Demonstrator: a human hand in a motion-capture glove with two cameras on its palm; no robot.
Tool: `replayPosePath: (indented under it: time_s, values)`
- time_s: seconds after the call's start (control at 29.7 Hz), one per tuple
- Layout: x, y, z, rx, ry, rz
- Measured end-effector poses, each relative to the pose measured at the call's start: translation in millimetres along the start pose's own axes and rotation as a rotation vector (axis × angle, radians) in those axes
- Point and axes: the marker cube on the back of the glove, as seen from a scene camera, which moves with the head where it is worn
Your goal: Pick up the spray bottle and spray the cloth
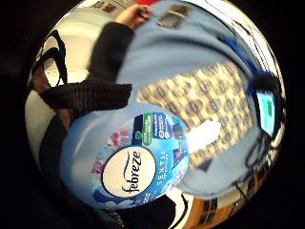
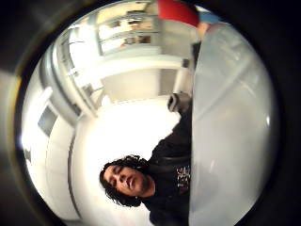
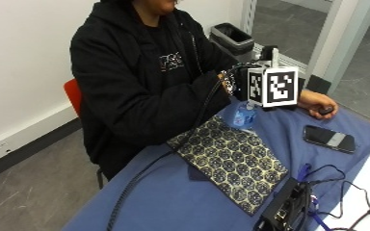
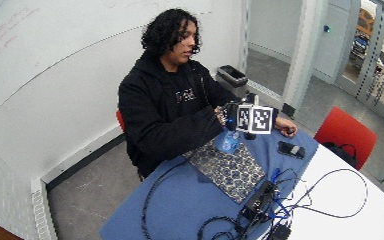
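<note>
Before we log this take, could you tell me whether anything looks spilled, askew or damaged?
Nothing stands out. The gloved right hand holds the blue spray bottle above the patterned cloth, which lies flat on the blue table cover.

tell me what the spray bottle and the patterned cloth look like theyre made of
Spray bottle: looks like plastic with a glossy printed label sleeve and a white plastic nozzle. Patterned cloth: seems a woven fabric, matte, lying flat and limp on the blue table cover.
</note>
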Motion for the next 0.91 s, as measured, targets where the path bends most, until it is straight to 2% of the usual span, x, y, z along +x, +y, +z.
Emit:
replayPosePath:
  time_s: [0.17,0.4,0.57,0.91]
  values:
    - [-5.7,-37.5,35.3,0.167,-0.177,-0.206]
    - [11.3,-96.5,43.2,0.329,-0.224,-0.316]
    - [27.5,-71.3,75.2,0.262,-0.253,-0.287]
    - [36.2,-69.8,81.3,0.251,-0.252,-0.364]
